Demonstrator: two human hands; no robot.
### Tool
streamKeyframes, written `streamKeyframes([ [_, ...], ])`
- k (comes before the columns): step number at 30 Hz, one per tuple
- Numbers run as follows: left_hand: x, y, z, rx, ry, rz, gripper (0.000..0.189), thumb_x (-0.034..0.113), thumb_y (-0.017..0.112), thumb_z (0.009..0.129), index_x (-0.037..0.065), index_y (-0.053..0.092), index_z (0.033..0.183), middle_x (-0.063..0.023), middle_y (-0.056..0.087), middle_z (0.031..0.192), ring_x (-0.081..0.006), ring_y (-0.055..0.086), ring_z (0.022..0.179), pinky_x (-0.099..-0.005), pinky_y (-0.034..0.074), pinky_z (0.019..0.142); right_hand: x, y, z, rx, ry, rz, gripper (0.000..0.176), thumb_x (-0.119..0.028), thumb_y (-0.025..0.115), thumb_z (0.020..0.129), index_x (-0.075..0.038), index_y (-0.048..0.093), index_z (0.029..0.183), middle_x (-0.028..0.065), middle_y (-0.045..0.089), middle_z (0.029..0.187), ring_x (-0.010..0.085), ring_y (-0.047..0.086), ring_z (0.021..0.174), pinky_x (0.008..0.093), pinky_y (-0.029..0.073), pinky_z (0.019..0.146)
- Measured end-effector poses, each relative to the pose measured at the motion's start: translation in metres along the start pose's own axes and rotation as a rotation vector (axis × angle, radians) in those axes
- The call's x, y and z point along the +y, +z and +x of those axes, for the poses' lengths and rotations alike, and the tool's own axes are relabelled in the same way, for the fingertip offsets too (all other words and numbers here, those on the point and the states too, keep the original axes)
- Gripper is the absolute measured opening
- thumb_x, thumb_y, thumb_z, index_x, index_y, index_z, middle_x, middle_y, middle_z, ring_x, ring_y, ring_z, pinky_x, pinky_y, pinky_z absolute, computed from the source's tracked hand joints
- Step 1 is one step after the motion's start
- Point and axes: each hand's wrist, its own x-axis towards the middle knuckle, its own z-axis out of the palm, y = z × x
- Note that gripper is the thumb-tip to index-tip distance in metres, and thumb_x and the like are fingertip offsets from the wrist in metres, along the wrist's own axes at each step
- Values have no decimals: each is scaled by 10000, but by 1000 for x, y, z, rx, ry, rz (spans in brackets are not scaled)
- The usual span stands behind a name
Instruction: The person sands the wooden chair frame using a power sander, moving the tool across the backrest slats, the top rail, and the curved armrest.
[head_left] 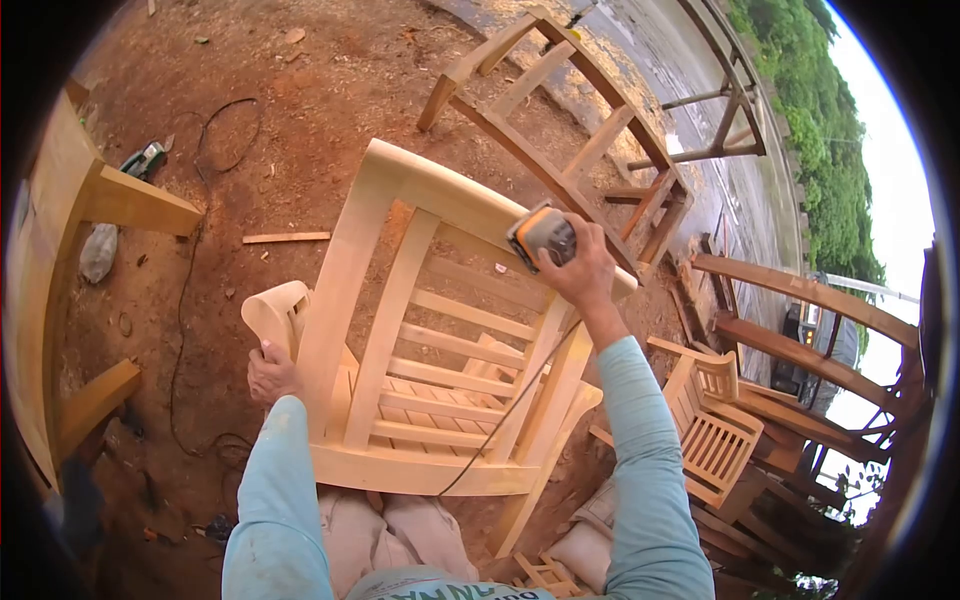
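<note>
A pale wooden armchair [335, 290] stands in front of my legs, its slatted back toward me. My right hand [585, 262] is closed around a grey and orange electric sander [543, 236], which rests against the chair's wide top rail at the right. The sander's dark cord [520, 395] runs down across the slats toward my lap. My left hand [272, 372] grips the chair's left armrest [275, 305] near its curled end; part of its fingers is hidden behind the wood.
Another wooden piece [75, 200] stands at the far left, near a green power tool [143, 160] and a cable [190, 290] on the dirt. A brown wooden frame [520, 125] lies beyond the chair. A smaller slatted chair [715, 420] and timber beams [800, 350] are at the right.
</note>
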Motion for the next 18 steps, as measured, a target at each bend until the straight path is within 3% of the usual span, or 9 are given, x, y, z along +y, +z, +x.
streamKeyframes([
  [3,-2,4,0,16,10,0,480,501,496,1022,52,661,982,-197,728,994,-439,684,975,-574,519,822,43,-2,0,87,27,15,668,-383,826,731,-183,617,1332,153,671,1059,328,720,956,455,597,819],
  [6,-2,7,-1,20,4,15,474,500,494,1022,59,662,980,-195,728,989,-439,685,970,-575,520,816,79,-4,50,-77,272,-112,727,-463,805,719,-146,628,1348,179,718,1092,302,735,964,433,599,821],
  [9,-4,7,-1,24,1,25,469,504,495,1021,68,665,982,-190,730,987,-437,689,960,-578,521,805,67,-12,108,-415,566,0,790,-531,780,704,-126,631,1366,196,753,1132,318,750,987,419,597,857],
  [12,-4,6,1,43,9,26,463,505,501,1019,74,667,985,-183,732,988,-432,693,952,-581,522,797,55,8,136,-514,505,-7,798,-543,784,703,-124,636,1366,185,764,1142,336,754,989,415,598,862],
  [18,1,2,0,17,-19,35,484,513,482,1030,73,683,1016,-189,743,1022,-432,697,977,-576,521,817,-4,4,64,-124,128,26,637,-478,792,736,-170,659,1277,184,715,1107,367,733,952,452,599,850],
])
